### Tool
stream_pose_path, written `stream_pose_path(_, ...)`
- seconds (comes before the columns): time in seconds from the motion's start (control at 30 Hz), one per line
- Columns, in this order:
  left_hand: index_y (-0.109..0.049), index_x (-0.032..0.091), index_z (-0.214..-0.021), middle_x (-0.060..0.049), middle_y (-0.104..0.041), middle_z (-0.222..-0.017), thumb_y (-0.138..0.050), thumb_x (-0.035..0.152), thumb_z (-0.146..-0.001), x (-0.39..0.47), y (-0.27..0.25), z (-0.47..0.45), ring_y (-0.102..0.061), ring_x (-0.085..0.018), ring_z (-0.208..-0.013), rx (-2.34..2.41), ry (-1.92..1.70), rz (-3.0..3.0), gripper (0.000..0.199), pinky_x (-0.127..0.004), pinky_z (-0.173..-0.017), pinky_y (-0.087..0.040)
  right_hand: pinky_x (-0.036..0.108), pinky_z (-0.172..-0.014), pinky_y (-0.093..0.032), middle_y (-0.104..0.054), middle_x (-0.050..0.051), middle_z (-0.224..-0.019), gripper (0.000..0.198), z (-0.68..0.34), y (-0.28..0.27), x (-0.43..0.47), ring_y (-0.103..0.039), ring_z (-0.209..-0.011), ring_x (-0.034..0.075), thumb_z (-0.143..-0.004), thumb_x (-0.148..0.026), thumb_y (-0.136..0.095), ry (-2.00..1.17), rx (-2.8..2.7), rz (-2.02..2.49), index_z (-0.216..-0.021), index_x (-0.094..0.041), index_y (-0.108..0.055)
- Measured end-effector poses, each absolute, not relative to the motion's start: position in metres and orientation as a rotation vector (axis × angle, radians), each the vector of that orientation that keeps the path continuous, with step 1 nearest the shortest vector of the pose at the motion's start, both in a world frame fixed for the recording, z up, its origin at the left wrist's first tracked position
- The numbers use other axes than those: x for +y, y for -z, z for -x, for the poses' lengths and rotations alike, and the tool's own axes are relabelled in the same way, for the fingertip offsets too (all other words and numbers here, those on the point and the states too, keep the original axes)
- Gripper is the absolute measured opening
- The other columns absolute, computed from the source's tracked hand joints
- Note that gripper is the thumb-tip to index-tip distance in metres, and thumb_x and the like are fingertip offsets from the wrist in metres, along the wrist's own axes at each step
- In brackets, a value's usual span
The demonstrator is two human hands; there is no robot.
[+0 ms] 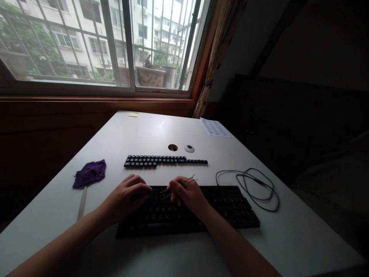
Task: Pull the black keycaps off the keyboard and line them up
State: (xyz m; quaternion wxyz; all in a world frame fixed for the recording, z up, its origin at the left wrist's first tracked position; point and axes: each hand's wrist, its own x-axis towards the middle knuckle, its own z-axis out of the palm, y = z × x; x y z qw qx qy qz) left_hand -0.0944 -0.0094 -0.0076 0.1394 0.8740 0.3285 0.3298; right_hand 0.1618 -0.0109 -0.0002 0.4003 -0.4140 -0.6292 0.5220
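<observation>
A black keyboard [161, 227] lies on the white table, with part of its upper left hidden under the hands. My left hand [127, 194] is curled at the keyboard's upper left edge, thumb and forefinger bent around it. In my right hand [186, 192] is a wire keycap puller [165, 194]; its thin prongs point left, down over the upper keys, and other wire ends stick out behind the fingers. Whether the prongs grip a key is too small to tell. Beyond the hands, loose black keycaps [155, 159] stand in neat rows on the table.
A purple cloth [90, 174] lies at the left, with a pale flat stick [82, 203] below it. The keyboard's cable [259, 188] is coiled at the right. Farther back are a cable hole [173, 147], its round cover [189, 148], a printed sheet [216, 127] and a yellow note [133, 114].
</observation>
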Motion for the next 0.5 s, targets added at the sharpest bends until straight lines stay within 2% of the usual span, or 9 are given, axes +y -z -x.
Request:
stream_pose_path(0.2,-0.064,0.023,-0.11,-0.006,-0.06,-0.1,-0.069,0.023,-0.085,-0.018,0.004,0.089,-0.059,-0.019,-0.092,0.934,-0.909,-2.421,0.025,-0.033,-0.08,-0.053,0.017,-0.041,-0.036,-0.07,0.001,-0.067,0.032,-0.155,-0.004,-0.017,-0.051,-0.041,0.005,-0.093,-0.047,-0.057,-1.451,-1.557,0.93,-0.091,-0.017,-0.066)
stream_pose_path(0.5,-0.065,0.022,-0.108,-0.005,-0.06,-0.099,-0.068,0.021,-0.086,-0.023,0.003,0.085,-0.062,-0.016,-0.087,0.931,-0.97,-2.328,0.023,-0.027,-0.075,-0.054,0.017,-0.042,-0.037,-0.072,0.003,-0.07,0.031,-0.151,-0.007,-0.021,-0.053,-0.042,0.006,-0.091,-0.046,-0.06,-1.533,-1.54,0.866,-0.095,-0.016,-0.069)
